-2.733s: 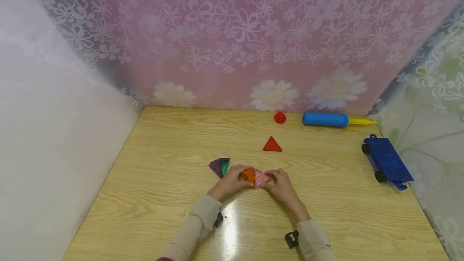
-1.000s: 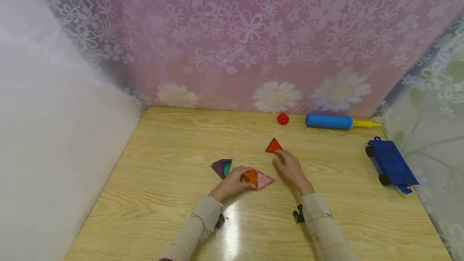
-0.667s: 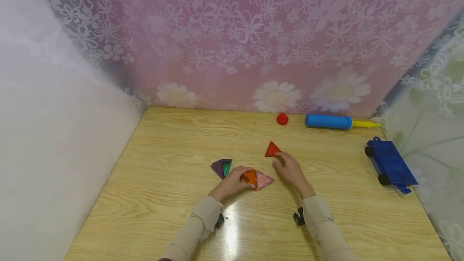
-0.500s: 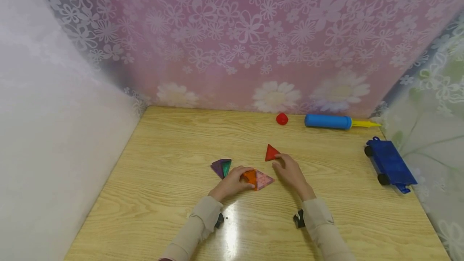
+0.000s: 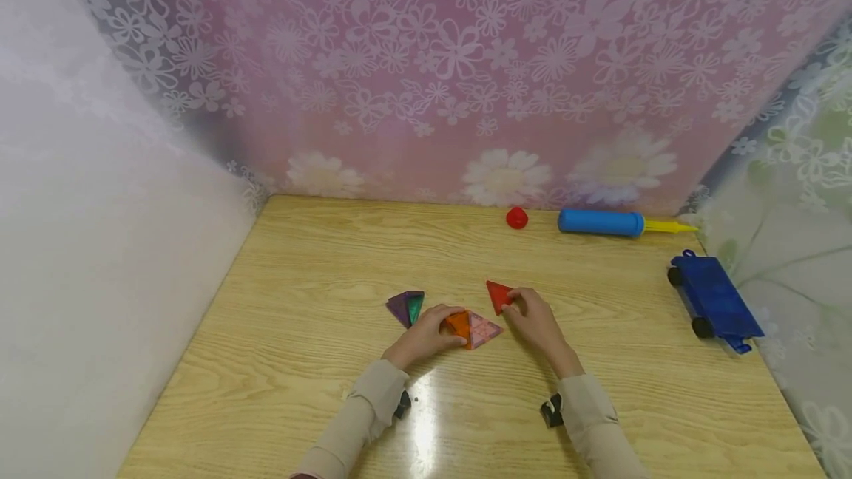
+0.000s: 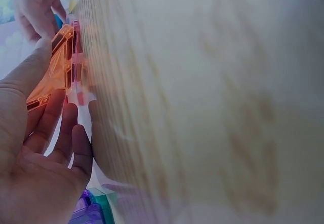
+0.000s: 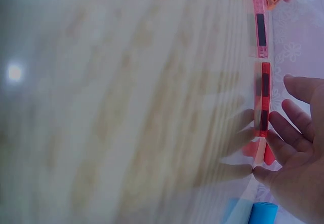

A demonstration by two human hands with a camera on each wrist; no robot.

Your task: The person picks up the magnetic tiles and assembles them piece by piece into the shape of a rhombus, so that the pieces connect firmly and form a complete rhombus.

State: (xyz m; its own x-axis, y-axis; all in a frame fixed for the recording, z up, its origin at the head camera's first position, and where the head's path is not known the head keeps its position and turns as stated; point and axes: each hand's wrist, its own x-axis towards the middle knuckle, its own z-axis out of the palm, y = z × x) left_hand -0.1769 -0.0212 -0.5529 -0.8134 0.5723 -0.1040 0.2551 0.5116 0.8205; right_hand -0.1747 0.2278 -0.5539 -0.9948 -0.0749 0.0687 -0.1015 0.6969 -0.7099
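Observation:
In the head view my left hand (image 5: 429, 333) holds an orange magnetic tile (image 5: 459, 325) between thumb and fingers. That tile slants up from the table in the left wrist view, against a flat pink triangular magnetic tile (image 5: 484, 330). Right of these, my right hand (image 5: 538, 322) has its thumb and index finger on the right side of a red triangular magnetic tile (image 5: 498, 297). The red tile lies flat, one corner towards me, apart from the pink one. Beyond my left knuckles sit purple tiles (image 5: 401, 307) with a green tile (image 5: 415, 309).
A small red domed piece (image 5: 516, 218) and a blue pump (image 5: 601, 222) with a yellow nozzle lie along the table's back edge. The blue toy trailer (image 5: 715, 296) with black wheels stands at the right edge. Walls with flowered cloth border the wooden table (image 5: 299, 257).
My right hand left the pink tile and reached the red tile, which it has drawn towards me and turned, nearer the pink one. The left hand keeps its hold on the orange tile.

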